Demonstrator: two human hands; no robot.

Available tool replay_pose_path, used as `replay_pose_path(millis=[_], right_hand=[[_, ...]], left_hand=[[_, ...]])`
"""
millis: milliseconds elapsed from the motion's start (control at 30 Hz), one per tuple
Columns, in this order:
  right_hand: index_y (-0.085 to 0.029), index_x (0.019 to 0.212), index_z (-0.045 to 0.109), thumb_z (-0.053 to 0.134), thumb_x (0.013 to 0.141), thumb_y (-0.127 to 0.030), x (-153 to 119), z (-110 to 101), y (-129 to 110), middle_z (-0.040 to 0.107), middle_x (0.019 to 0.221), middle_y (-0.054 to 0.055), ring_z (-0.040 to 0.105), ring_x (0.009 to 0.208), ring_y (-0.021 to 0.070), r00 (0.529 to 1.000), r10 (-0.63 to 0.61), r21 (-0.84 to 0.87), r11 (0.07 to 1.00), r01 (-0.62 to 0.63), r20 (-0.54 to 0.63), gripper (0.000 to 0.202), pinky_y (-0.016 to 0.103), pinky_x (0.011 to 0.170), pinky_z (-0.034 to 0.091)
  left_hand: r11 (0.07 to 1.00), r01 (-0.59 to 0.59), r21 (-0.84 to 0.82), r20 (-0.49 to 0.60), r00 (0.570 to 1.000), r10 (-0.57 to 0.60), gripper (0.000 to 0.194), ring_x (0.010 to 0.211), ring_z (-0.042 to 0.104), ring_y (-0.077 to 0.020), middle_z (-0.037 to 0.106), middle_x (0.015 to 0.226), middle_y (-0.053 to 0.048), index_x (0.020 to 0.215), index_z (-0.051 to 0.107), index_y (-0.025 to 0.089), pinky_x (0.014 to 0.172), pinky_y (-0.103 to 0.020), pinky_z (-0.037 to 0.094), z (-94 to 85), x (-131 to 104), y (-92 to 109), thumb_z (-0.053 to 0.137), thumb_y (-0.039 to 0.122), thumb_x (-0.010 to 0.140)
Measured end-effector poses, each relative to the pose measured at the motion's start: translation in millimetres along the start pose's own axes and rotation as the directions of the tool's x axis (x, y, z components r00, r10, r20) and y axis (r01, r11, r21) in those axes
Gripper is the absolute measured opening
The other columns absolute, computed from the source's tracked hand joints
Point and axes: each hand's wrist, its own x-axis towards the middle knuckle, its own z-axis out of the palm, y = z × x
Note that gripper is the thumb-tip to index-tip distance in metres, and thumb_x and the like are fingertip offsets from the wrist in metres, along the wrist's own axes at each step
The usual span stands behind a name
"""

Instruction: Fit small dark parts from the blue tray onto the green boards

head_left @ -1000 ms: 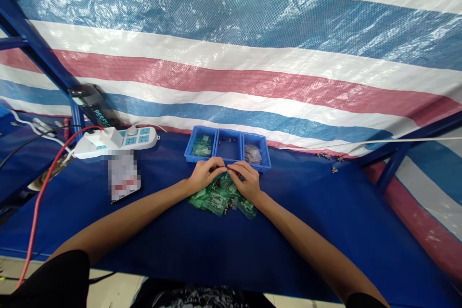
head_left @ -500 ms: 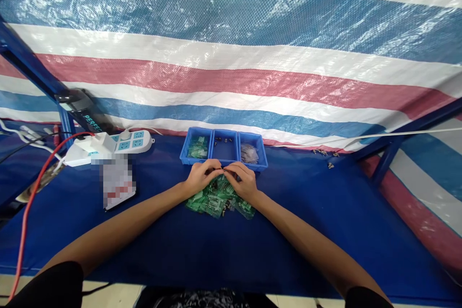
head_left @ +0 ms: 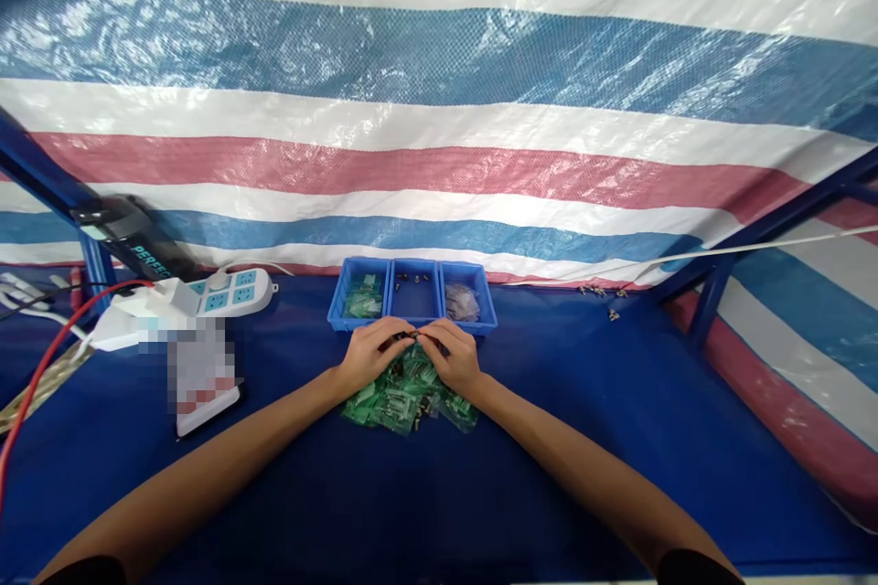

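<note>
Step in hand (judged): fine two-hand fingertip work on 1 small dark part (head_left: 414, 335), held above far edge of pkt pile; exact form too small to tell.

L hand (head_left: 372, 356): grip closed, thumb & finger pinching part from left.
R hand (head_left: 454, 356): grip closed, same part, from right; tips of both meet.

Next move (judged): calls for steady, light pinch & small finger shifts; part easily lost among pkts.

Green pkts (head_left: 394, 409): loose pile on counter (head_left: 549, 475), under & near side of hands. Few small metal pcs (head_left: 418, 418) at near edge.

L bin (head_left: 349, 325): green pkts inside. Ctr bin (head_left: 415, 300): few small pcs, far end. R bin (head_left: 478, 326): pale see-through pkts. All 3 side by side, just far of hands; near walls stand in the way.

Misc.: metal bits (head_left: 613, 315), far right; phone-like item (head_left: 209, 407), left, partly pixelated; power strip (head_left: 253, 292) & bottle (head_left: 137, 238), far left; red cable (head_left: 42, 370), left edge. All well apart from hands.
</note>
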Motion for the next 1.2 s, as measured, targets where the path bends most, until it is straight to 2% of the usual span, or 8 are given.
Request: replay_pose_path(millis=[167, 367, 433, 567, 633, 767, 933, 1200], right_hand=[[-0.016, 0.09, 0.065, 0.05, 0.091, -0.022, 0.5, -0.5, -0.2, 0.064, 0.078, 0.007, 0.054, 0.058, 0.0124, 0.999, 0.036, -0.002, 0.999, -0.036, 0.0, 0.016, 0.026, 0.053, 0.045], [-0.016, 0.091, 0.065, 0.049, 0.091, -0.02, 0.8, -1.8, -1.7, 0.064, 0.079, 0.007, 0.053, 0.056, 0.0121, 0.999, 0.04, 0.01, 0.999, -0.039, -0.003, 0.016, 0.027, 0.051, 0.044], [-0.016, 0.092, 0.065, 0.049, 0.09, -0.02, 1.2, -2.2, -2.3, 0.064, 0.08, 0.008, 0.053, 0.056, 0.0122, 0.999, 0.041, 0.007, 0.999, -0.041, 0.001, 0.016, 0.027, 0.052, 0.045], [-0.015, 0.091, 0.065, 0.049, 0.091, -0.022, 2.3, -3.1, -4.0, 0.065, 0.081, 0.008, 0.055, 0.059, 0.0129, 0.999, 0.05, 0.007, 0.999, -0.05, 0.006, 0.017, 0.027, 0.054, 0.047], [-0.016, 0.091, 0.065, 0.05, 0.09, -0.022, 2.5, -3.4, -4.4, 0.065, 0.081, 0.008, 0.054, 0.059, 0.0127, 0.999, 0.054, 0.005, 0.999, -0.054, 0.008, 0.017, 0.027, 0.054, 0.047], [-0.016, 0.093, 0.065, 0.051, 0.09, -0.021, 1.4, -3.2, -3.8, 0.065, 0.082, 0.008, 0.054, 0.058, 0.0119, 0.998, 0.052, 0.008, 0.999, -0.052, 0.017, 0.015, 0.027, 0.054, 0.048], [-0.017, 0.099, 0.064, 0.056, 0.088, -0.023, -0.7, -2.1, -3.0, 0.065, 0.084, 0.007, 0.055, 0.056, 0.0112, 0.999, 0.027, 0.004, 1.0, -0.028, 0.043, 0.015, 0.027, 0.057, 0.051], [-0.018, 0.099, 0.064, 0.057, 0.088, -0.025, -1.4, 0.9, -1.6, 0.065, 0.086, 0.008, 0.054, 0.056, 0.0115, 0.998, -0.003, -0.008, 1.0, 0.003, 0.07, 0.015, 0.027, 0.056, 0.051]], left_hand=[[0.999, 0.039, 0.02, -0.029, 0.999, -0.039, 0.018, 0.047, 0.053, -0.0051, 0.07, 0.091, -0.006, 0.102, 0.062, 0.017, 0.051, -0.018, 0.05, -1.3, -0.7, 0.9, 0.056, 0.024, 0.087], [1.0, 0.018, 0.012, -0.06, 0.998, -0.017, 0.016, 0.043, 0.05, -0.0037, 0.07, 0.089, -0.005, 0.1, 0.063, 0.017, 0.051, -0.018, 0.05, -1.9, 1.5, 3.5, 0.058, 0.022, 0.086], [1.0, 0.005, 0.006, -0.057, 0.998, -0.004, 0.016, 0.049, 0.054, -0.0053, 0.069, 0.092, -0.006, 0.101, 0.064, 0.016, 0.054, -0.019, 0.051, -2.0, 1.9, 3.3, 0.059, 0.021, 0.086], [0.999, -0.03, 0.023, -0.078, 0.996, 0.032, 0.017, 0.084, 0.065, -0.0151, 0.068, 0.093, -0.007, 0.101, 0.067, 0.017, 0.074, -0.026, 0.055, -2.1, 2.2, 2.5, 0.058, 0.017, 0.087], [0.999, -0.047, 0.018, -0.076, 0.996, 0.048, 0.019, 0.086, 0.065, -0.0155, 0.068, 0.094, -0.008, 0.104, 0.067, 0.017, 0.074, -0.026, 0.055, -1.9, 2.4, 1.9, 0.057, 0.018, 0.087], [0.998, -0.041, -0.042, -0.053, 0.998, 0.039, 0.017, 0.08, 0.067, -0.0144, 0.07, 0.087, -0.006, 0.102, 0.066, 0.016, 0.073, -0.025, 0.055, -0.5, 2.0, 0.0, 0.054, 0.02, 0.089], [1.0, 0.025, 0.004, -0.061, 0.998, -0.024, 0.014, 0.066, 0.067, -0.0116, 0.071, 0.079, -0.003, 0.09, 0.065, 0.015, 0.062, -0.019, 0.053, 2.2, -2.4, -2.9, 0.058, 0.027, 0.087], [1.0, 0.011, -0.012, -0.052, 0.999, -0.012, 0.014, 0.053, 0.062, -0.0088, 0.068, 0.07, 0.0, 0.087, 0.061, 0.016, 0.051, -0.017, 0.048, 3.1, -3.4, -4.1, 0.06, 0.029, 0.086]])
